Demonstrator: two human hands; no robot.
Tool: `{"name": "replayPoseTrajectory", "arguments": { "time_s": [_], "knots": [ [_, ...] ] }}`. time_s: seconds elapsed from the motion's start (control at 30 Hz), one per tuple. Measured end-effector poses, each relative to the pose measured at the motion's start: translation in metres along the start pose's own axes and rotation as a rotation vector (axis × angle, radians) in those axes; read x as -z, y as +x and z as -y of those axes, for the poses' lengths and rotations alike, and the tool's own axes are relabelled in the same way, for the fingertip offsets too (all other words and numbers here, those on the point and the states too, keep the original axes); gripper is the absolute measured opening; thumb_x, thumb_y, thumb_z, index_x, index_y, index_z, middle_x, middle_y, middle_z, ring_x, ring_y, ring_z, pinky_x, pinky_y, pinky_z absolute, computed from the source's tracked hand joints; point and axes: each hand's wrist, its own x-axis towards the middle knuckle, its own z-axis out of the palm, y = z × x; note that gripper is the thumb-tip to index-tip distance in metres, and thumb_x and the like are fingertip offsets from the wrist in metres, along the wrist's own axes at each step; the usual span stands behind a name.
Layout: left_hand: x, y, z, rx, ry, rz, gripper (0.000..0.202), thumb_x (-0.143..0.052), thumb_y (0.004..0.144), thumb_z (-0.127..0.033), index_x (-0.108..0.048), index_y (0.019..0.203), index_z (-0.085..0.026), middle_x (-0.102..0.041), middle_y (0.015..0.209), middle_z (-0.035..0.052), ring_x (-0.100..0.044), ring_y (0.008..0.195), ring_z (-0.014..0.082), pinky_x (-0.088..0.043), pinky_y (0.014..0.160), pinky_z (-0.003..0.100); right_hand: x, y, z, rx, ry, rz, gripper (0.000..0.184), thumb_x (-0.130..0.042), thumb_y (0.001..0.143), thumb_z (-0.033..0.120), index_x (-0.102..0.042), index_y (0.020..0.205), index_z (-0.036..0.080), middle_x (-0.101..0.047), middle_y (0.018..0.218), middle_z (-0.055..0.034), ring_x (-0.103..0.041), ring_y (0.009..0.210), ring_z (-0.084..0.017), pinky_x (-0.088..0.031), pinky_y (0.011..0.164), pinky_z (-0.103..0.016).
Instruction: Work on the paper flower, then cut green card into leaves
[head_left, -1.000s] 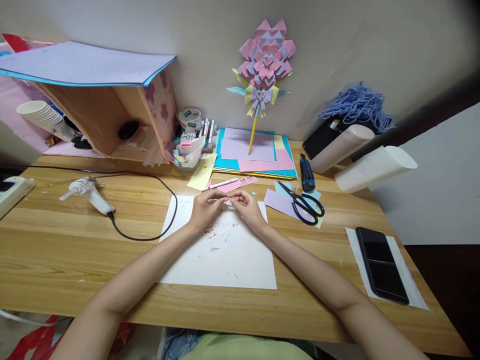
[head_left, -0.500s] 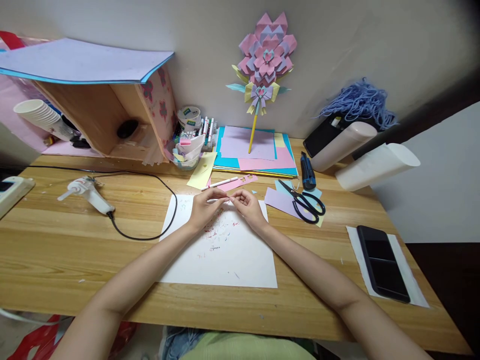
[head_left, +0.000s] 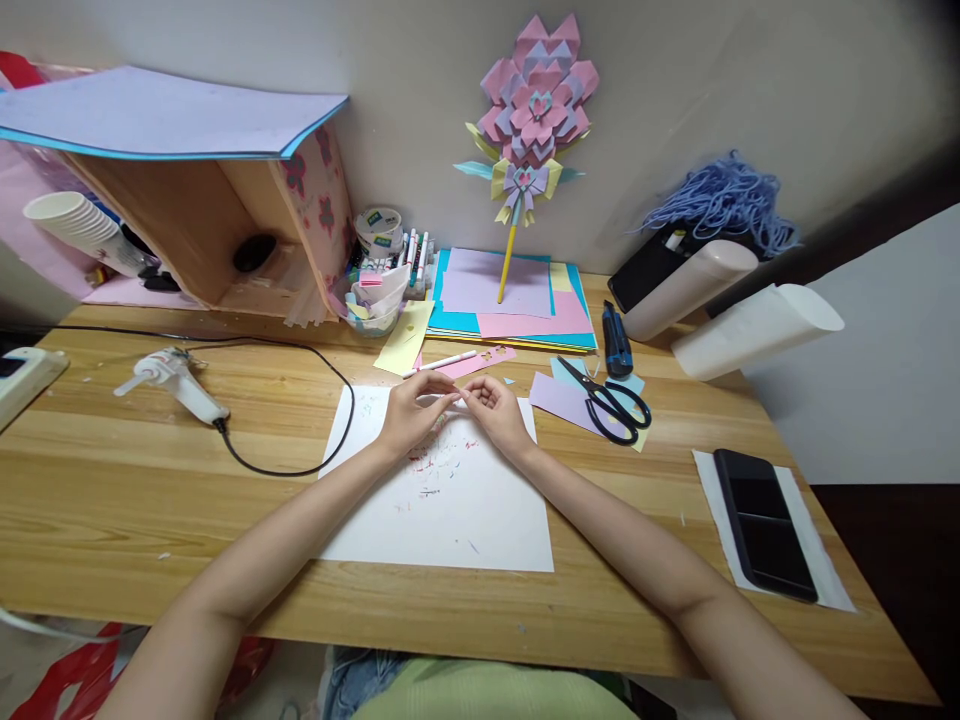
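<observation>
Fine fingertip work above a wooden table with a light brown grain point(head_left: 112, 510). The left hand point(head_left: 412, 412) and right hand point(head_left: 496, 415) meet over the far part of a white rectangular paper sheet point(head_left: 480, 520) marked with small coloured strokes. On each hand, thumb and forefinger are drawn nearly together, the other fingers loosely curled; whether they are fully closed cannot be told. Any piece between them, where the fingertips meet, is too small and hidden to identify. The step in hand is judged to be the shaping or adjusting of something small. The next move would seem to call for a light, steady pinch, with neither hand pulling against the other. Just beyond the hands lie a slim white pen point(head_left: 450, 361) and a pink paper strip with cut-out holes point(head_left: 474, 366). To the right, black-handled metal scissors point(head_left: 594, 390) rest on a flat purple paper piece point(head_left: 553, 398); well to the left lies a white plastic glue gun point(head_left: 184, 390), apart from both hands.
</observation>
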Motion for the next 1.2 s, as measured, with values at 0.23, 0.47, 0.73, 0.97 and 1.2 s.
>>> {"name": "replayPoseTrajectory", "arguments": {
  "time_s": [0.23, 0.47, 0.73, 0.97, 1.2],
  "knots": [
    [0.0002, -0.0002, 0.004, -0.016, 0.006, 0.004, 0.015, -0.062, 0.074, -0.025, -0.059, 0.085, -0.017, -0.062, 0.081, 0.0038, -0.062, 0.076, 0.0142, -0.052, 0.074, 0.03, 0.0, -0.0006, 0.0015, -0.003, -0.005, 0.003, 0.018, -0.059, 0.073, 0.036, -0.055, 0.077, 0.019, -0.054, 0.071, 0.0006, -0.048, 0.063, -0.012, -0.038, 0.059, -0.025],
    [-0.001, 0.0002, 0.0072, 0.007, -0.032, 0.017, 0.018, -0.062, 0.074, -0.024, -0.055, 0.089, -0.017, -0.06, 0.084, 0.004, -0.061, 0.077, 0.0139, -0.051, 0.074, 0.029, -0.0003, 0.0002, -0.001, -0.007, 0.032, -0.003, 0.016, -0.058, 0.075, 0.034, -0.053, 0.077, 0.019, -0.053, 0.071, 0.0011, -0.048, 0.063, -0.012, -0.038, 0.059, -0.024],
    [-0.001, 0.0006, 0.0064, 0.042, -0.088, -0.021, 0.021, -0.067, 0.069, -0.024, -0.05, 0.081, -0.017, -0.058, 0.075, 0.0, -0.06, 0.07, 0.0122, -0.051, 0.067, 0.026, -0.0008, -0.0017, -0.0004, -0.004, -0.011, 0.001, 0.016, -0.059, 0.073, 0.033, -0.052, 0.076, 0.019, -0.051, 0.069, 0.0017, -0.046, 0.06, -0.011, -0.038, 0.057, -0.024],
    [-0.0025, 0.0009, 0.0079, 0.18, -0.263, -0.006, 0.033, -0.066, 0.07, -0.027, -0.052, 0.098, -0.017, -0.066, 0.073, 0.002, -0.064, 0.072, 0.016, -0.054, 0.069, 0.033, -0.0003, -0.001, -0.0034, 0.006, -0.013, -0.013, 0.017, -0.057, 0.075, 0.036, -0.052, 0.077, 0.02, -0.052, 0.071, 0.0007, -0.047, 0.062, -0.012, -0.039, 0.058, -0.024],
    [-0.0006, 0.0036, 0.0099, 0.243, -0.4, 0.019, 0.037, -0.068, 0.068, -0.028, -0.052, 0.1, -0.016, -0.067, 0.072, 0.0016, -0.064, 0.07, 0.0164, -0.056, 0.065, 0.034, 0.0007, -0.0012, -0.0032, 0.008, 0.022, -0.005, 0.018, -0.057, 0.076, 0.037, -0.051, 0.078, 0.019, -0.05, 0.07, 0.0013, -0.045, 0.061, -0.011, -0.037, 0.056, -0.024]
  ]
}}
